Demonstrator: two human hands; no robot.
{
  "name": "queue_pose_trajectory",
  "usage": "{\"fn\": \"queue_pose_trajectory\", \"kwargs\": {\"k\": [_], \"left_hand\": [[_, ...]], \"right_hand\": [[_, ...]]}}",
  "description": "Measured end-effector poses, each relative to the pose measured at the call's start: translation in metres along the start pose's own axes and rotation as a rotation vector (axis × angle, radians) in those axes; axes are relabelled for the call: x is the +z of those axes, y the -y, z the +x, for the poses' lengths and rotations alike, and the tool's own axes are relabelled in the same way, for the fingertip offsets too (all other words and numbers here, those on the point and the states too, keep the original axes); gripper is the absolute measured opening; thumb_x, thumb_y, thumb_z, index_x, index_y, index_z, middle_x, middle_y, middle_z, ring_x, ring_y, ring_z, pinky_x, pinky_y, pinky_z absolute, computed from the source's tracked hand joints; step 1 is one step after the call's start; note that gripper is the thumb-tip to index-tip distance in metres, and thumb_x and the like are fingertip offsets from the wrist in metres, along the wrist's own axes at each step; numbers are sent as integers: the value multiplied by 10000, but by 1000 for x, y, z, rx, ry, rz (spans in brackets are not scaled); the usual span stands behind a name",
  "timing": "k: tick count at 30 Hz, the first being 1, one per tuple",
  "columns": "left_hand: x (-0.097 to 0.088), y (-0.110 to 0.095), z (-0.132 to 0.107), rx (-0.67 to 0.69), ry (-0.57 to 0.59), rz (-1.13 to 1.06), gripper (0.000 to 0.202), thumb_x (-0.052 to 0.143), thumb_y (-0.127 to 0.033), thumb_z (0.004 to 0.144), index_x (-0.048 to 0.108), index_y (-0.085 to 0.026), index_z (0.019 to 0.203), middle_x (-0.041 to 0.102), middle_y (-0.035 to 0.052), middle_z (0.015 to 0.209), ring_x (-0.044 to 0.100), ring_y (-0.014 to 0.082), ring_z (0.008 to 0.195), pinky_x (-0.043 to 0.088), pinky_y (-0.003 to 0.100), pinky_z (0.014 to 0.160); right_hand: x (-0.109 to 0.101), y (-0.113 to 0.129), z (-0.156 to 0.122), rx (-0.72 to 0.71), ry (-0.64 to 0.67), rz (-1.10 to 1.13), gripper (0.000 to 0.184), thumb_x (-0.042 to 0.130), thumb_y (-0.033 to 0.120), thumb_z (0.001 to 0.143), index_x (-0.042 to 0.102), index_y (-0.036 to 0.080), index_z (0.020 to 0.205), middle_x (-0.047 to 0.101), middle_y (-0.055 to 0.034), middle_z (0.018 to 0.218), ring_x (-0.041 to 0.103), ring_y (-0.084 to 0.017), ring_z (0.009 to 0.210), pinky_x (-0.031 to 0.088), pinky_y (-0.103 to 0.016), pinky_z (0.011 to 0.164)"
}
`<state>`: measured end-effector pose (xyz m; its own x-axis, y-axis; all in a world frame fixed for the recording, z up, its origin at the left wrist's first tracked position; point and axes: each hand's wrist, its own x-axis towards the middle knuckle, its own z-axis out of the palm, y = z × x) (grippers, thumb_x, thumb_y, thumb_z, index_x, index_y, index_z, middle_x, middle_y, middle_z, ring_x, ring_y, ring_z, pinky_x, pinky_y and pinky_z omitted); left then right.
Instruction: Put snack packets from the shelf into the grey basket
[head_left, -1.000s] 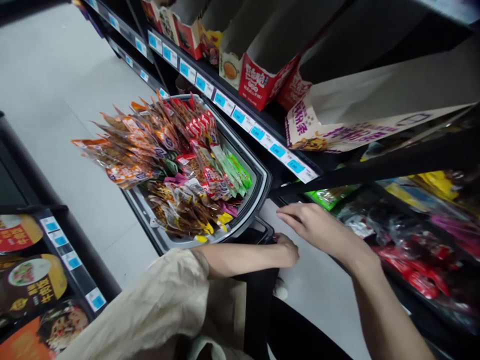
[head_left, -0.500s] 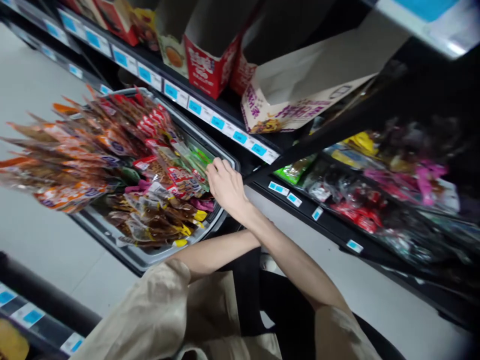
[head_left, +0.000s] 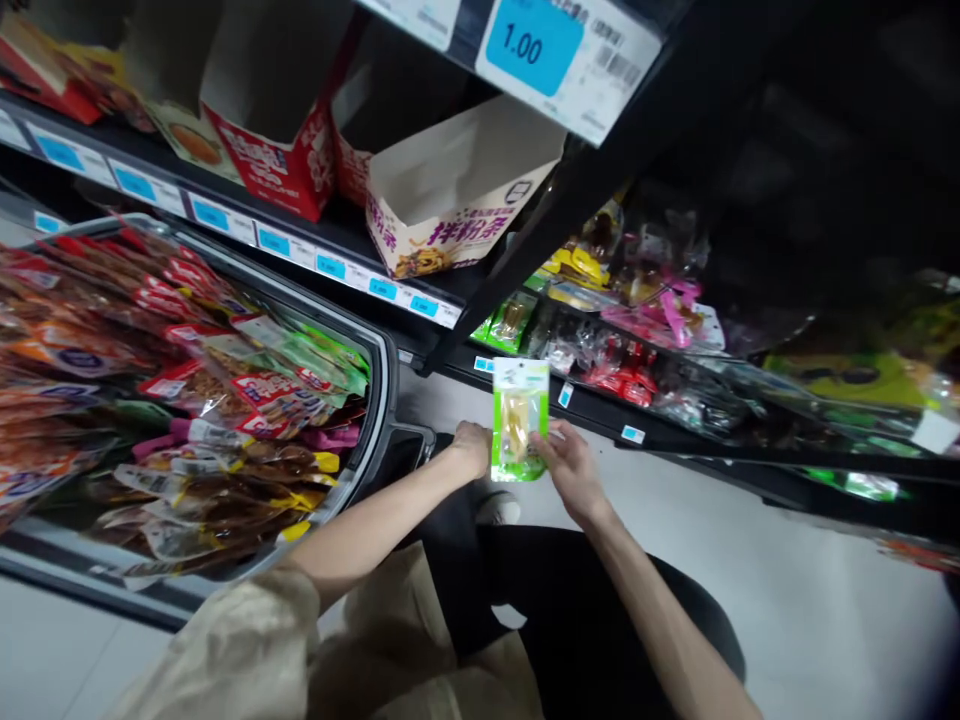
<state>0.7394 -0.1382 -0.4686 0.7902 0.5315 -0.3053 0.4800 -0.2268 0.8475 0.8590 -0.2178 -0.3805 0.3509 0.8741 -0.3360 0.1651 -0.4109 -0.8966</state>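
A small green-and-white snack packet (head_left: 519, 420) hangs upright in front of me, with pale yellowish food behind its clear window. My right hand (head_left: 574, 468) pinches its lower right edge between thumb and fingers. Just left of the packet is my left hand (head_left: 472, 448), its fingers curled and partly hidden behind it; what they hold, if anything, does not show. At left stands a grey basket (head_left: 386, 385) packed with bagged snacks. Several green packets (head_left: 334, 358) stick up near its right end, beside red-and-white bags (head_left: 259, 395) and brown snacks with yellow ends (head_left: 225, 495).
Behind the basket runs a shelf with cut-open cartons, among them a white one (head_left: 465, 200) and a red one (head_left: 270, 165). A price tag (head_left: 536, 50) juts in close overhead. On the right, a low shelf (head_left: 675, 450) holds bagged goods, including green packets (head_left: 510, 322).
My right hand has left the basket's green packets and moved right, now with a green packet in it. My arms are no longer crossed. The view has swung to the right.
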Motion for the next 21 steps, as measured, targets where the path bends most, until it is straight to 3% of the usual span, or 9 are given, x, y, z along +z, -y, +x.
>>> {"fn": "queue_pose_trajectory", "kwargs": {"k": [3, 7, 11, 15, 21], "left_hand": [[-9, -6, 1, 33, -9, 82, 235, 567, -106, 883, 700, -127, 1075, 711, 196, 1083, 676, 317, 1045, 503, 415, 943], [-20, -16, 4, 168, -208, -124, 320, 379, -168, 996, 661, -173, 1146, 726, 124, 1093, 695, 235, 1002, 512, 321, 907], [-23, -20, 9, 150, -282, -482, 236, 479, -286, 1001, 659, -184, 1115, 749, 70, 1042, 704, 203, 960, 532, 277, 857], [-21, -16, 14, 97, -325, -495, 275, 625, -208, 888, 649, -187, 1162, 755, 55, 1031, 705, 218, 937, 536, 300, 863], [-15, -9, 21, 93, -343, -737, 262, 739, -232, 797, 678, -175, 1044, 757, 54, 960, 708, 199, 911, 554, 275, 814]], "right_hand": [[-20, -8, 10, 43, -233, 157, 489, 840, 529, 714, 529, 232, 948, 735, -9, 794, 671, -164, 633, 529, -272, 563], [-39, -9, 24, -85, -356, 126, 523, 847, 509, 698, 515, 233, 994, 751, -24, 885, 715, -192, 774, 576, -327, 702], [-36, -22, 26, -31, -303, 88, 537, 849, 520, 677, 522, 215, 974, 752, -41, 873, 720, -208, 770, 580, -370, 757], [-15, -27, 24, 29, -185, 114, 526, 896, 424, 639, 599, 200, 1010, 760, -65, 998, 719, -205, 869, 569, -361, 857], [-7, -16, 30, -3, -208, 148, 487, 915, 421, 620, 678, 200, 983, 766, -71, 1017, 719, -221, 907, 576, -362, 868]]}}
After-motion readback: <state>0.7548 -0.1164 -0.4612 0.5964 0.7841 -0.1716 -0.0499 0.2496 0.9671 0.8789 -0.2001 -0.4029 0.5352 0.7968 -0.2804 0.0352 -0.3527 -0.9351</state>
